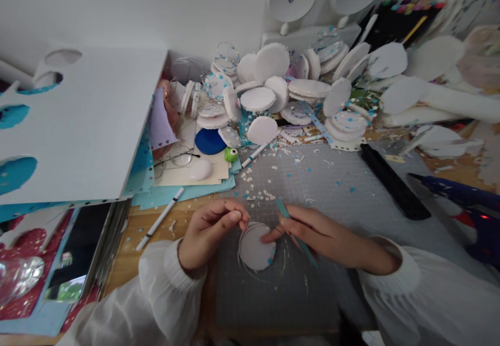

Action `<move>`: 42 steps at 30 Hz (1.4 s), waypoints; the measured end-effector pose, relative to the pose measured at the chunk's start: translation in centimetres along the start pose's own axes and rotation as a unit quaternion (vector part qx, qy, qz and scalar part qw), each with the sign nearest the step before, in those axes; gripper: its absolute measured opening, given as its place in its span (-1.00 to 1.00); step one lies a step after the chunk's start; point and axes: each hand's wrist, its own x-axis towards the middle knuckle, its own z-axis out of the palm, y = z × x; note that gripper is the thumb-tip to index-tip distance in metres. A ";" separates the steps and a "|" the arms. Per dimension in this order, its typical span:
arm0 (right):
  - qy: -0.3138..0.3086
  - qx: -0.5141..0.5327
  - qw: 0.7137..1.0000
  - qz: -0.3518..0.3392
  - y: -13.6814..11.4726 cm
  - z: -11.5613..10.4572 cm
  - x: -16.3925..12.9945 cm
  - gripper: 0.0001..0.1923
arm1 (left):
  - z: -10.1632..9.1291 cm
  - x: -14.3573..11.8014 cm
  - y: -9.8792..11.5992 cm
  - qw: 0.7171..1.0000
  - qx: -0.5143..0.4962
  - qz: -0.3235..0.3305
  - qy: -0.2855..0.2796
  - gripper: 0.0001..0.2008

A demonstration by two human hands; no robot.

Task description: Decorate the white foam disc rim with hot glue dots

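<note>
My left hand (pixel 211 231) pinches the upper left rim of a white round disc (pixel 255 249) that lies on a grey cutting mat (pixel 336 195). A thin clear ring or film surrounds the disc. My right hand (pixel 312 234) holds a slim teal tool (pixel 295 231) like a pen, and one fingertip touches the disc's upper right edge. A few blue specks sit on the disc's right rim. Both wrists wear white sleeves.
A heap of white discs (pixel 281 90) fills the back of the desk. A white board with round cut-outs (pixel 78 122) lies left, a blue glue gun (pixel 464 200) and black bar (pixel 394 182) right. White pens (pixel 160 218), a blue disc (pixel 210 141) and confetti scraps lie between.
</note>
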 end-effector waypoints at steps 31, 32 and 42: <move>0.171 -0.113 0.962 -0.179 0.0 0.0 -0.6 -0.79 | 2.5 -1.0 0.9 0.996 0.037 0.050 -0.058 -0.71; 0.178 -0.102 0.958 -0.199 -0.2 -0.1 -0.8 -0.81 | 2.6 -1.0 1.0 0.995 0.054 0.062 -0.057 -0.71; 0.279 -0.307 0.841 -0.347 -1.3 1.7 -3.1 -0.87 | 4.0 -0.7 1.1 0.963 0.207 0.153 -0.075 -0.60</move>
